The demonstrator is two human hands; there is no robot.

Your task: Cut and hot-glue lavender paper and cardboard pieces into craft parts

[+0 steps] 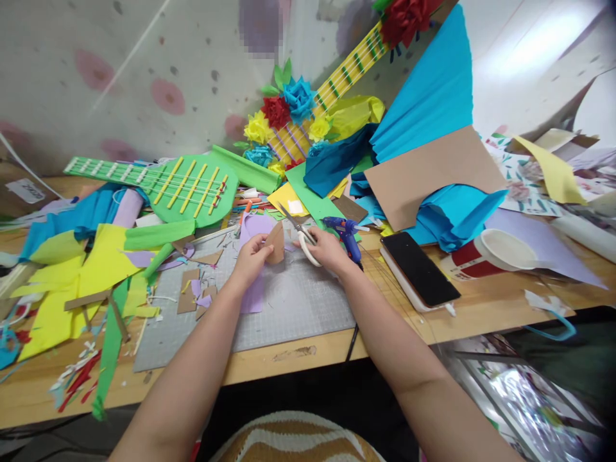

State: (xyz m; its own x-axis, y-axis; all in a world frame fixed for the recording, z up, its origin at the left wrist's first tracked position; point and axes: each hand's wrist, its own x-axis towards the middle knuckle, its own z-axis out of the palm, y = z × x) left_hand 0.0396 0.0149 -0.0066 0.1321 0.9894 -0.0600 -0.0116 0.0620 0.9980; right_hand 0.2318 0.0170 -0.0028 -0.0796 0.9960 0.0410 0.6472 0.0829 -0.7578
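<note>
Pinched in the fingers of my left hand [251, 260] is a small brown cardboard piece [276, 244], held up above the grey cutting mat [308, 308]. My right hand [330, 247] has its fingers in the white handles of a pair of scissors [301, 232], whose blades point up and to the left, apart from the cardboard. Purple paper [253, 292] lies on the mat beneath my left hand. Just beyond my right hand rests a blue glue gun [347, 234].
A phone [421, 268] and a red and white paper cup [491, 253] stand at the right. A green paper guitar [192, 192] lies at the left, and a flower-covered yellow one [337, 86] leans at the back. Yellow paper [96, 269] and scraps cover the left side.
</note>
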